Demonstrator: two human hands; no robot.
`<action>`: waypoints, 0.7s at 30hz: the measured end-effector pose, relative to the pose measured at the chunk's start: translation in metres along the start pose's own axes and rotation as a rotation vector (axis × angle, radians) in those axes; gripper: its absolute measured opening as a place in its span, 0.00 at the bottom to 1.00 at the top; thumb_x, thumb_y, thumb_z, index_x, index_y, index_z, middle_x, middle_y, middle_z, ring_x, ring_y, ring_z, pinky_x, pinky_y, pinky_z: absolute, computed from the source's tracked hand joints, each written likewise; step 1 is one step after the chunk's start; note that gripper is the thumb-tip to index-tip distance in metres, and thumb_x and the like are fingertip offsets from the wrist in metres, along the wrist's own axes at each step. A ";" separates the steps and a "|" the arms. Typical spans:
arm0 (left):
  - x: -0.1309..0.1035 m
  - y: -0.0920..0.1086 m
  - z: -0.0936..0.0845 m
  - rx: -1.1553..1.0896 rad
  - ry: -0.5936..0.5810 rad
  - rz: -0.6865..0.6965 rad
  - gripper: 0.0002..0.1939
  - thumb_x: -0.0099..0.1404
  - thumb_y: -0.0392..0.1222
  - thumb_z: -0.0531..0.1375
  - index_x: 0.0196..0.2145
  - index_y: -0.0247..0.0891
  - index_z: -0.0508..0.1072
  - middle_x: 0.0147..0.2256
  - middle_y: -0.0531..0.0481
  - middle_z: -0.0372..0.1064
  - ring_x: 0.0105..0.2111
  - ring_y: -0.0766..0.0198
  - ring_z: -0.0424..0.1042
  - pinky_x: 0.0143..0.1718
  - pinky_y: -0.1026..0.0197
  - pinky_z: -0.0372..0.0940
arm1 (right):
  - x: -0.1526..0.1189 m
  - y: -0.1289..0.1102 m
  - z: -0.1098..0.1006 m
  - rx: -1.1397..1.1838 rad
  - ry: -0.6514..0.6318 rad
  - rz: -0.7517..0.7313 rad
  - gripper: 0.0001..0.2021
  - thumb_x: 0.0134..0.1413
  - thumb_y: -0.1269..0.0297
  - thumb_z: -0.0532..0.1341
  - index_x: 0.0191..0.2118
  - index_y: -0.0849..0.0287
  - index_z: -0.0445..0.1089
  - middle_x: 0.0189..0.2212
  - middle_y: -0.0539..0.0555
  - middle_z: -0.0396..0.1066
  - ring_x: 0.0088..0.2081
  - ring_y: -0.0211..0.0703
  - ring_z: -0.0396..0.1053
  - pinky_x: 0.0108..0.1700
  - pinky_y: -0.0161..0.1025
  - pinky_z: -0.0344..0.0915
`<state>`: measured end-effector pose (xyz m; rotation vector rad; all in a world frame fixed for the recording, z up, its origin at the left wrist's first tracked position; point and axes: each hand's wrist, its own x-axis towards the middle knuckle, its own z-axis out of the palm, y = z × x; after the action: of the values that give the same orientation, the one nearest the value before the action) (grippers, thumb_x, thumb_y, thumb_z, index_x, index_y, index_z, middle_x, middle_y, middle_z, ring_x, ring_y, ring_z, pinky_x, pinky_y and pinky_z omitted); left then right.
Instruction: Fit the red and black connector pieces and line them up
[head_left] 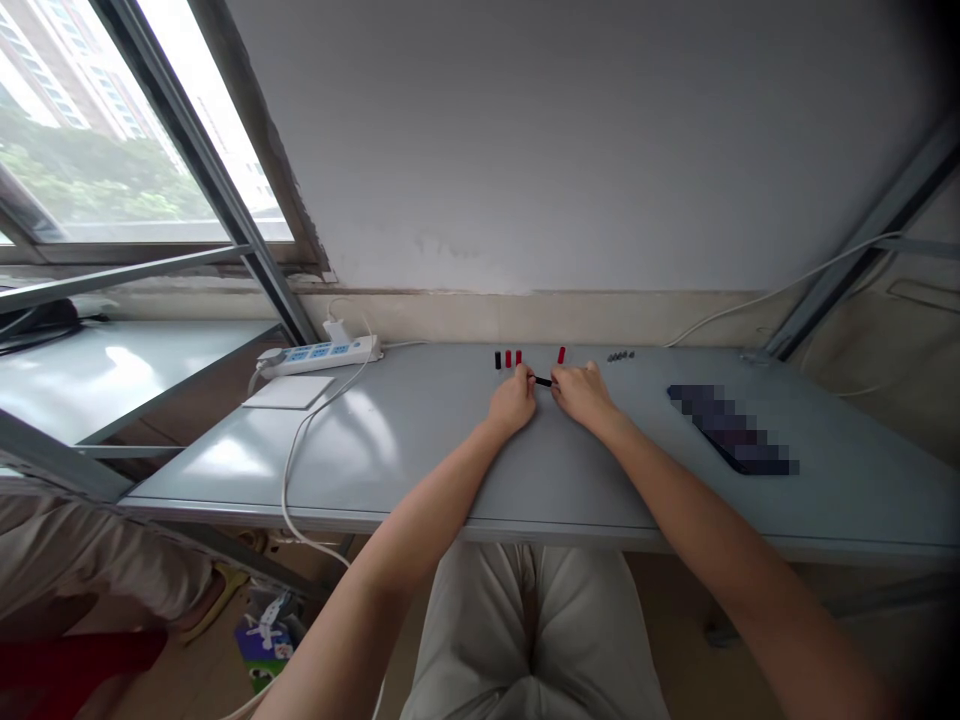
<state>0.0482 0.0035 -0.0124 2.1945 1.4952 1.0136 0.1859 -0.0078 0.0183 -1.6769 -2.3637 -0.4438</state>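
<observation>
Between my two hands is a small black cylindrical piece (543, 381), lying sideways just above or on the grey table (420, 450). My left hand (514, 400) has its fingers closed at the left end of it. My right hand (585, 392) pinches its right end. Just beyond my left hand stand a short black cylinder (497, 360) and two red cylinders (508, 358). Another red cylinder (561, 355) is behind my right hand, slightly tilted. Several small dark metal bits (620, 356), too small to name, lie in a row to the right.
A white power strip (322, 352) with a plug and a trailing white cable (287, 470) sits at the back left, a flat white slab (289, 392) before it. A dark pixelated object (731, 430) lies at right. Metal posts (862, 240) flank the table. Another person's leg (97, 560) shows lower left.
</observation>
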 end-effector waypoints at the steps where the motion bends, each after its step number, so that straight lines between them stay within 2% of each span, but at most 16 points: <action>1: -0.001 0.002 -0.001 0.040 -0.008 -0.011 0.12 0.64 0.39 0.43 0.41 0.36 0.61 0.34 0.43 0.67 0.33 0.60 0.67 0.34 0.59 0.59 | 0.000 0.000 0.000 0.005 -0.002 -0.004 0.08 0.52 0.71 0.49 0.33 0.62 0.65 0.30 0.57 0.71 0.32 0.44 0.65 0.38 0.42 0.46; 4: -0.001 0.005 -0.003 0.122 -0.005 -0.066 0.14 0.64 0.41 0.41 0.39 0.35 0.62 0.32 0.41 0.68 0.32 0.58 0.67 0.33 0.58 0.59 | 0.000 0.000 0.002 0.022 -0.003 -0.022 0.08 0.52 0.71 0.49 0.33 0.61 0.65 0.30 0.57 0.70 0.32 0.43 0.65 0.38 0.42 0.46; 7: 0.001 0.004 -0.004 0.151 0.029 -0.103 0.16 0.64 0.43 0.42 0.34 0.34 0.66 0.30 0.41 0.68 0.31 0.58 0.67 0.33 0.59 0.58 | 0.001 -0.001 0.004 0.029 -0.005 -0.025 0.08 0.51 0.72 0.49 0.33 0.61 0.65 0.29 0.56 0.70 0.31 0.43 0.65 0.38 0.42 0.46; 10: 0.006 -0.001 -0.003 0.090 0.040 -0.127 0.19 0.63 0.45 0.43 0.24 0.35 0.67 0.25 0.44 0.67 0.28 0.60 0.67 0.31 0.61 0.58 | 0.001 0.000 0.007 0.035 -0.006 -0.021 0.08 0.52 0.71 0.49 0.33 0.61 0.65 0.30 0.56 0.70 0.32 0.43 0.65 0.39 0.42 0.46; 14: 0.011 -0.008 -0.004 -0.034 0.046 -0.191 0.23 0.63 0.47 0.44 0.15 0.36 0.65 0.17 0.48 0.62 0.24 0.62 0.65 0.28 0.62 0.57 | 0.001 0.000 0.010 0.092 -0.004 -0.028 0.07 0.52 0.68 0.51 0.34 0.60 0.65 0.32 0.55 0.70 0.35 0.44 0.65 0.40 0.41 0.47; 18: 0.013 -0.009 -0.006 -0.124 0.070 -0.192 0.24 0.62 0.47 0.45 0.13 0.36 0.64 0.14 0.49 0.60 0.23 0.64 0.64 0.28 0.63 0.56 | 0.001 0.002 0.011 0.192 0.015 -0.075 0.09 0.53 0.65 0.52 0.40 0.59 0.65 0.36 0.55 0.70 0.39 0.43 0.65 0.39 0.39 0.50; 21: 0.013 -0.008 -0.007 -0.162 0.067 -0.163 0.24 0.62 0.47 0.45 0.13 0.36 0.64 0.14 0.50 0.60 0.22 0.65 0.64 0.28 0.63 0.57 | 0.002 0.004 0.012 0.230 0.004 -0.114 0.10 0.55 0.65 0.51 0.40 0.59 0.65 0.37 0.55 0.69 0.40 0.42 0.64 0.39 0.38 0.51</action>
<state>0.0409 0.0172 -0.0076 1.9125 1.5340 1.1214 0.1891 -0.0007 0.0085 -1.4453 -2.4100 -0.1843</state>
